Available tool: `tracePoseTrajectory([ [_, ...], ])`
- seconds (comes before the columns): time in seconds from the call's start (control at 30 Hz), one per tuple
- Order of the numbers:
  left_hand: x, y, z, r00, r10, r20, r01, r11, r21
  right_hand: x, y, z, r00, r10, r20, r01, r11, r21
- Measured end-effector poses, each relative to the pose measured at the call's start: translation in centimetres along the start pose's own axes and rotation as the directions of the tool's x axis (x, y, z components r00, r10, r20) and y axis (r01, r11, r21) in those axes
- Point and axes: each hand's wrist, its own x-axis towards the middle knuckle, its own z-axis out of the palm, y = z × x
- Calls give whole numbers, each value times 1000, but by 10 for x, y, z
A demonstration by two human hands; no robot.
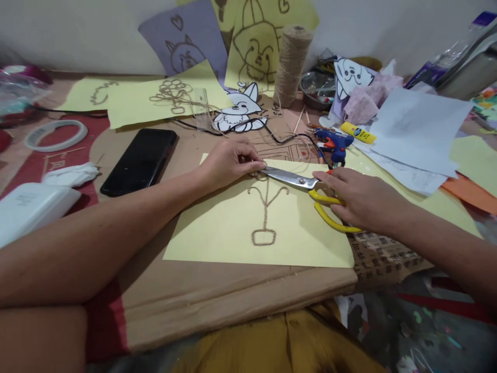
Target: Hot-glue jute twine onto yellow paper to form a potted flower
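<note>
Holding scissors to twine over a yellow sheet

On a cardboard-covered table, a person's bare hands meet above the yellow sheet, which lies near the middle of the scene. The left hand has thumb and fingers pinched narrow on a thin strand of twine at the sheet's far side. The right hand is closed around the yellow handles of the scissors, whose silver blades point left, their tips right by the left fingertips. Below the blades, a twine design on the sheet shows a stem with two curling branches rising from a small pot outline; its top is partly hidden by the left hand and the blades.

To the left lie a black phone and, farther left, a white roll of tape. On the far side, a white fox cut-out lies near a tall, upright spool of twine. To the right, just beyond the right hand, rests a blue glue gun, with a yellow glue stick near it.
</note>
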Motion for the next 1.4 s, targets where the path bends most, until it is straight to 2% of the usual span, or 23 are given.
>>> tracePoseTrajectory([
  [0.13, 1, 0, 0, 1000, -4, 4, 4, 1000, 0, 1, -1, 0, 998, 4, 63, -4, 1000, -5],
  [0.33, 0, -1, 0, 1000, -2, 0, 2, 1000, 1, 2, -1, -1, 996, -17, 83, 19, 1000, -16],
  [0.57, 1, 0, -1, 1000, -12, 14, 12, 1000, 26, 4, -1, 0, 995, -55, 84, 59, 997, -40],
  [0.83, 1, -2, 1, 999, -30, 11, 30, 999, 18, 6, -8, -1, 997, -22, 74, 31, 993, -114],
  [1.03, 2, -1, -1, 996, -86, -10, 86, 996, 3, -12, 0, 3, 996, -71, -47, 62, 985, -163],
  [1.13, 2, 0, -3, 992, -113, -51, 113, 994, 9, -31, 9, 6, 994, -79, -71, 74, 995, -71],
  [1.23, 2, 0, -3, 990, -127, -64, 128, 992, 6, -43, 16, 7, 995, -94, -29, 97, 988, 119],
  [1.4, 1, -3, -2, 990, -133, -51, 132, 991, -34, -43, 23, -1, 984, -177, 27, 150, 898, 415],
])
